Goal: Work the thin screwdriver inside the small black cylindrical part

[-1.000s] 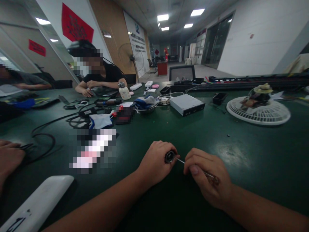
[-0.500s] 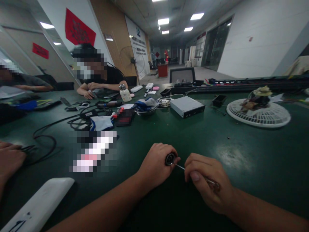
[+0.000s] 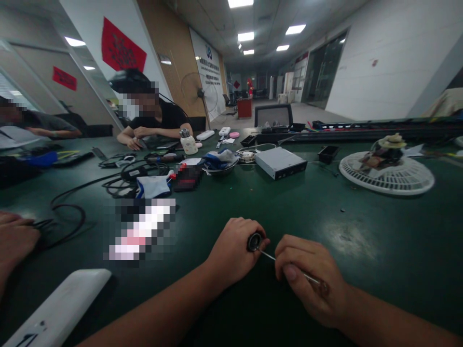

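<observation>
Left hand (image 3: 234,251) — what has it got?

Clenched around a small dark ring (image 3: 254,242), with the ring's round face showing past the fingers. It could be a bearing or a grommet; it's too small to tell.

And the right hand (image 3: 307,279)?

Grasping a thin steel pick (image 3: 268,255) between thumb and fingers, with the far end of the shaft running back across the palm. The tip meets the ring near its lower edge, though I can't make out whether it goes inside.

How would those two handle?

I'd judge both light. The ring looks stiff, but its shiny rim may be slippery, so the outer edge seems the place to take hold, leaving the middle free. The pick looks stiff too — yet so slender that it might bend under hard levering. A grip nearer the tip would probably steady it.

What's around them?

Both forearms reach across a dark green table (image 3: 365,270). Off to the left lie a white bar (image 3: 61,306) and a co-worker's hand (image 3: 14,232) beside a black cable (image 3: 68,205). Farther out sit a metal box (image 3: 280,163) and, to the right, a white fan guard (image 3: 386,172).
</observation>
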A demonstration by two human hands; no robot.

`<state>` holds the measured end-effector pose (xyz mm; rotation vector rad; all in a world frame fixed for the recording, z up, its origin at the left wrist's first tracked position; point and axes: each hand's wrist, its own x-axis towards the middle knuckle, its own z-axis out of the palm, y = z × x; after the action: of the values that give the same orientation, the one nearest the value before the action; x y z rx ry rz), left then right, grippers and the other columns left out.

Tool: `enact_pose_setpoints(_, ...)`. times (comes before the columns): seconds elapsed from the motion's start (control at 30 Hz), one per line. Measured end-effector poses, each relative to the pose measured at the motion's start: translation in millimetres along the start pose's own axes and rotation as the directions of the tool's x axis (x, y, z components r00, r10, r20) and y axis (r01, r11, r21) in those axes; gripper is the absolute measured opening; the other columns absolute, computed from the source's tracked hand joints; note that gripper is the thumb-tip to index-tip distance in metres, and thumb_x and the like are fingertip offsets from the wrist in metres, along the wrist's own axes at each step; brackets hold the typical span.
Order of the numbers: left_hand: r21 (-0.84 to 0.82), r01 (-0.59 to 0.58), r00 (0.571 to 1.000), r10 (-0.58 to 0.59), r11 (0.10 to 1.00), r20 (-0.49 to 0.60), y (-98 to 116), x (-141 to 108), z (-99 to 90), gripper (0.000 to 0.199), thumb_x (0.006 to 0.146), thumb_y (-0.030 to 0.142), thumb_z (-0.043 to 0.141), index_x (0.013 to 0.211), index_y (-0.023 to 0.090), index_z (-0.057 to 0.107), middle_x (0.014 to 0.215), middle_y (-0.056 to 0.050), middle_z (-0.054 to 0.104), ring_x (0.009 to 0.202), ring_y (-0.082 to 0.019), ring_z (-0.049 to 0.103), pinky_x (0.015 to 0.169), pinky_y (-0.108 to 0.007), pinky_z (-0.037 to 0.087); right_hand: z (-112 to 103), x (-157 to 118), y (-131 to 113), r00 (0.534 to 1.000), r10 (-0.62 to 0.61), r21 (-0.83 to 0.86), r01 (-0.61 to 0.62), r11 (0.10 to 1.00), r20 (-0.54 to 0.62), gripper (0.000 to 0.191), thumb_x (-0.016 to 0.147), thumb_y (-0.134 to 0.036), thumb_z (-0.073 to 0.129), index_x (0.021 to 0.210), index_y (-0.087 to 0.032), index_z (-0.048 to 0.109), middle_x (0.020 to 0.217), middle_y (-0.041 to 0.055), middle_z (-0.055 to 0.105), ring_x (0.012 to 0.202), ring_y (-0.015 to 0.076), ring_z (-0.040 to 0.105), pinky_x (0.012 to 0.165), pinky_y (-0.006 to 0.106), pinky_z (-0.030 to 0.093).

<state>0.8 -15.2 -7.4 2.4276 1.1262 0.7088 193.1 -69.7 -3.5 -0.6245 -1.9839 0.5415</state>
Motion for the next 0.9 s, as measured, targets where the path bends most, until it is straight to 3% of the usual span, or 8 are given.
enact_pose_setpoints(0.2, 0.002, -0.006, 1.000, 0.006, 1.000, -0.004, 0.1, -0.2, 0.3, 0.003, 0.087, 0.023, 0.067, 0.088, 0.022, 0.064, 0.090, 0.000, 0.068, 0.088, -0.020, 0.060, 0.084, -0.039, 0.041, -0.5, -0.5, 0.2, 0.995, 0.037, -0.026, -0.039, 0.999, -0.089, 0.021, 0.098, -0.018, 0.047, 0.081, -0.016, 0.060, 0.074, 0.0027, 0.057, 0.065, 0.0133, 0.052, 0.058, 0.027, 0.039)
enact_pose_setpoints(0.5, 0.008, -0.004, 1.000, 0.004, 1.000, 0.001, 0.5, -0.3, -0.5, 0.003, 0.088, 0.023, 0.067, 0.088, 0.022, 0.064, 0.089, -0.001, 0.069, 0.087, -0.021, 0.061, 0.084, -0.040, 0.042, -0.1, 0.5, -0.3, 1.000, -0.007, 0.015, 0.008, 1.000, -0.009, 0.021, 0.097, -0.021, 0.046, 0.081, -0.018, 0.059, 0.073, 0.0027, 0.057, 0.068, 0.0149, 0.055, 0.059, 0.029, 0.040)
enact_pose_setpoints(0.73, 0.015, -0.006, 1.000, 0.006, 1.000, -0.012, -0.4, 0.0, 0.8, 0.004, 0.087, 0.022, 0.068, 0.088, 0.022, 0.064, 0.088, 0.000, 0.069, 0.085, -0.020, 0.061, 0.084, -0.040, 0.042, -0.3, 2.3, -0.4, 0.997, 0.013, -0.025, -0.015, 1.000, -0.081, 0.022, 0.097, -0.017, 0.046, 0.080, -0.017, 0.060, 0.072, 0.0026, 0.057, 0.065, 0.0140, 0.053, 0.058, 0.028, 0.039)
enact_pose_setpoints(0.9, 0.016, -0.007, 1.000, 0.008, 1.000, -0.007, -1.2, -0.3, 0.9, 0.003, 0.088, 0.024, 0.067, 0.090, 0.022, 0.064, 0.090, 0.000, 0.069, 0.086, -0.021, 0.060, 0.083, -0.039, 0.042, -2.1, 1.3, 0.3, 0.998, 0.014, -0.002, -0.014, 1.000, -0.060, 0.021, 0.097, -0.019, 0.048, 0.082, -0.015, 0.063, 0.075, 0.0034, 0.059, 0.068, 0.0137, 0.056, 0.060, 0.027, 0.041)
